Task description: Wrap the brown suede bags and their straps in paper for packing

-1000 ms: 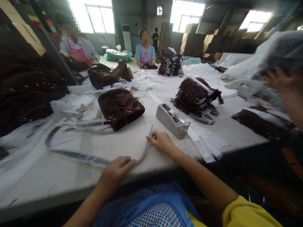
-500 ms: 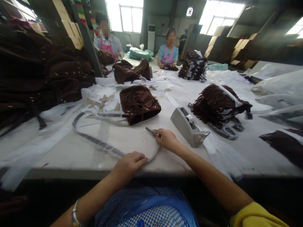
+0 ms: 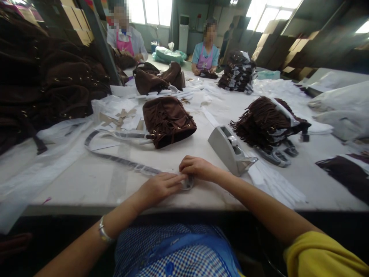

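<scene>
A long shoulder strap (image 3: pixel 115 157), wrapped in clear plastic, loops across the white table from a brown suede bag (image 3: pixel 170 119) with fringe and brass eyelets. My left hand (image 3: pixel 161 187) is over the strap near the front edge, its fingers fairly straight and closed onto it. Touching those fingertips, my right hand (image 3: pixel 197 168) has its fingers bent and pressed together on the same strap. Between and just below my fingers the strap's end curls back in a small loop. Its very tip is hidden by my hands. A grey tape dispenser (image 3: pixel 230 150) stands right of my right hand.
Wrapped fringed pieces (image 3: pixel 263 123) lie at the right, with a taller stack (image 3: pixel 238 73) behind. A heap of brown bags (image 3: pixel 66 80) fills the left. White wrapping strips (image 3: pixel 276 181) lie beside the dispenser. Two people in pink aprons work across the table (image 3: pixel 219 196).
My right hand has brought the strap's end in toward my left hand, folding it back. My left hand has shifted slightly up and right. The view has tilted down a little.
</scene>
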`<state>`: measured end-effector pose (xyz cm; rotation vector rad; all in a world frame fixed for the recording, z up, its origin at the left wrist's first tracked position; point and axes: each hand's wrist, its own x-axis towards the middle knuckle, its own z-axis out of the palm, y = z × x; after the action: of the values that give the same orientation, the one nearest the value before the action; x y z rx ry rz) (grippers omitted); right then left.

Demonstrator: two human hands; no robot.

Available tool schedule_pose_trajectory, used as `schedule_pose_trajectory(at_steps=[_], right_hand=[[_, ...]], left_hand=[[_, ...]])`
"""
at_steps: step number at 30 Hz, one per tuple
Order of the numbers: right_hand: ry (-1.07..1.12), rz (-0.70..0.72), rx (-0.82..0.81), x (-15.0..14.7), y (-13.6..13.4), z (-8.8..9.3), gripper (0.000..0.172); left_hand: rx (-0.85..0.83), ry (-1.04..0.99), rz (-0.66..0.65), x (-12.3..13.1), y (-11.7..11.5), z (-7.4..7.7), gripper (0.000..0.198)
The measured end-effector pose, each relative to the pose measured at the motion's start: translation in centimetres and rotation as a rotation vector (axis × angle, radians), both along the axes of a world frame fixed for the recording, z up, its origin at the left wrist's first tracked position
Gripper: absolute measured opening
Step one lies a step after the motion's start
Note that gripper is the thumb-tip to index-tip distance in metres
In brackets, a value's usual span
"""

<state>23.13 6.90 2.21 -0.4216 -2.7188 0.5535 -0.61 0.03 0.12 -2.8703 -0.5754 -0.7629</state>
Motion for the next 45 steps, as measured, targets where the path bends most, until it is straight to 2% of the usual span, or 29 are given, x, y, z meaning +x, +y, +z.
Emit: schedule_pose_trajectory(at_steps=[3, 7, 9, 12, 14, 18, 21, 25, 29, 32, 35, 39, 42, 45], right_hand=[[0.048, -0.021, -0.094, -0.3, 0.3, -0.5, 0.018], [0.113, -0.220, -0.301, -0.3, -0.2, -0.2, 0.031], [0.151, -0.350, -0.287, -0.1, -1.3, 0.5, 0.034], [0.198, -0.617, -0.167, 0.2, -4.1, 1.6, 0.016], [0.145, -0.709, -0.161, 0.4, -6.1, 1.9, 0.010], [-0.092, -0.705, -0.208, 0.4, -8.2, 1.8, 0.010], [-0.244, -0.696, -0.222, -0.1, -7.7, 2.0, 0.014], [-0.388, -0.571, -0.209, -0.7, -6.2, 2.7, 0.017], [-0.418, -0.535, -0.171, -0.8, -5.2, 3.2, 0.016], [-0.402, -0.456, -0.125, -0.6, -4.7, 3.5, 0.017], [-0.435, -0.383, -0.161, -0.3, -4.1, 3.9, 0.019], [-0.537, -0.419, -0.218, -0.2, -2.9, 4.5, 0.020], [-0.583, -0.433, -0.137, -0.5, -2.5, 4.7, 0.017], [-0.536, -0.250, 0.014, -0.7, -2.6, 4.5, 0.018]], left_hand=[[0.014, 0.006, -0.090, 0.8, 1.3, 0.1, 0.027], [-0.013, -0.042, -0.102, 1.1, 1.6, -0.1, 0.021], [-0.020, -0.068, -0.075, 1.0, 1.2, -0.2, 0.022], [-0.057, -0.080, -0.023, 1.0, 0.5, -0.4, 0.021], [-0.097, -0.080, 0.019, 1.2, 0.1, -0.4, 0.022], [-0.111, -0.088, 0.049, 1.6, 0.0, -0.4, 0.023], [-0.087, -0.103, 0.040, 1.9, 0.2, -0.3, 0.023], [-0.129, -0.126, 0.037, 1.7, 0.4, -0.3, 0.022], [-0.149, -0.144, 0.075, 1.1, 0.2, -0.8, 0.025], [-0.132, -0.130, 0.110, 0.7, 0.0, -1.2, 0.029], [-0.165, -0.089, 0.110, 0.6, -0.3, -1.1, 0.029], [-0.245, -0.050, 0.123, 0.3, -0.7, -0.6, 0.028], [-0.235, -0.020, 0.151, 0.0, -0.9, -0.5, 0.026], [-0.157, 0.007, 0.172, -0.2, -0.7, -0.5, 0.026]])
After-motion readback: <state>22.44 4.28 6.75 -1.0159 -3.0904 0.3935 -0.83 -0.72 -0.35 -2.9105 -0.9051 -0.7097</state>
